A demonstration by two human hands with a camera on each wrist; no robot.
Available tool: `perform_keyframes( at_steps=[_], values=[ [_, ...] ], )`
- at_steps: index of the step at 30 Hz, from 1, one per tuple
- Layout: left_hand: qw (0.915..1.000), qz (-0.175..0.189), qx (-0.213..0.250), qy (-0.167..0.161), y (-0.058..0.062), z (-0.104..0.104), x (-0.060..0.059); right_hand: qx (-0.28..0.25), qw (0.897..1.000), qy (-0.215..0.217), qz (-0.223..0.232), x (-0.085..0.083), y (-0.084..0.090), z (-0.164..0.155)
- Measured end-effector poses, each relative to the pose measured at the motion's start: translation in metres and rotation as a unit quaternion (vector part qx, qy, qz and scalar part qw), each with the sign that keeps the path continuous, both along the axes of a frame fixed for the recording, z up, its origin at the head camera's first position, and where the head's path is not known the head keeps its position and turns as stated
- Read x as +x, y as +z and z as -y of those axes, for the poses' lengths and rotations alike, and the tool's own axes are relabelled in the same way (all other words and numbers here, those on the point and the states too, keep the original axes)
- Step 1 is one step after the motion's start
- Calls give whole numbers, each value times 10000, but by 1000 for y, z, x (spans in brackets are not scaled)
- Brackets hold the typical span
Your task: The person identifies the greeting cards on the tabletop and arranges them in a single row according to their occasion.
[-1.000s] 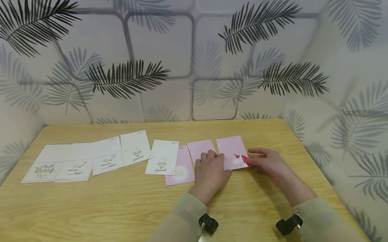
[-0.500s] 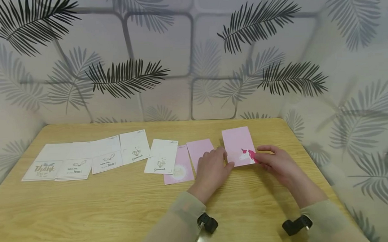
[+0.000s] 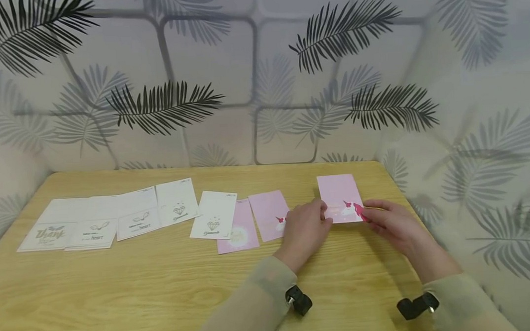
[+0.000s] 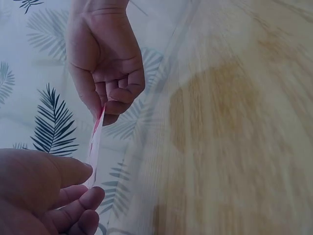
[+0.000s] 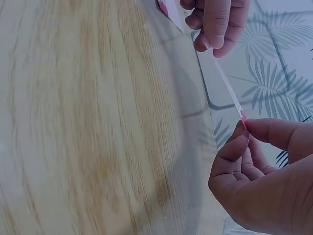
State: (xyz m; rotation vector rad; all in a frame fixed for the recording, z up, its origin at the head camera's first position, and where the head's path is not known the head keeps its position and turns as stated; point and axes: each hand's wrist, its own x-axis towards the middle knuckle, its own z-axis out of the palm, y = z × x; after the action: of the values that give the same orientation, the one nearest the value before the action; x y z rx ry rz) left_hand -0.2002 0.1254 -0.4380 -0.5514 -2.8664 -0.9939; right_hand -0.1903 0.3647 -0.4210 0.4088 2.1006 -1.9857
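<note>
Pink unicorn card, white cards, palm-leaf patterned wall.

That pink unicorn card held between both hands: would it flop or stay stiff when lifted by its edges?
The pink unicorn card probably stays fairly stiff: pinched at opposite edges by the left hand and right hand, it looks straight edge-on in both wrist views. It seems very thin, so likely light. A fingertip grip appears enough, though hard squeezing might bend it.
</note>
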Motion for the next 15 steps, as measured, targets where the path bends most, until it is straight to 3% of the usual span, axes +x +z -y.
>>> perform_keyframes(
  at_steps=[6, 15],
  values=[
    [10000, 29, -54, -24, 0, -19, -6, 366, 9992, -150, -52, -2, 0, -11],
    [9984, -137, -539, -126, -2, -47, -11, 1477, 9884, -281, -196, 1, 0, -25]
  ],
)
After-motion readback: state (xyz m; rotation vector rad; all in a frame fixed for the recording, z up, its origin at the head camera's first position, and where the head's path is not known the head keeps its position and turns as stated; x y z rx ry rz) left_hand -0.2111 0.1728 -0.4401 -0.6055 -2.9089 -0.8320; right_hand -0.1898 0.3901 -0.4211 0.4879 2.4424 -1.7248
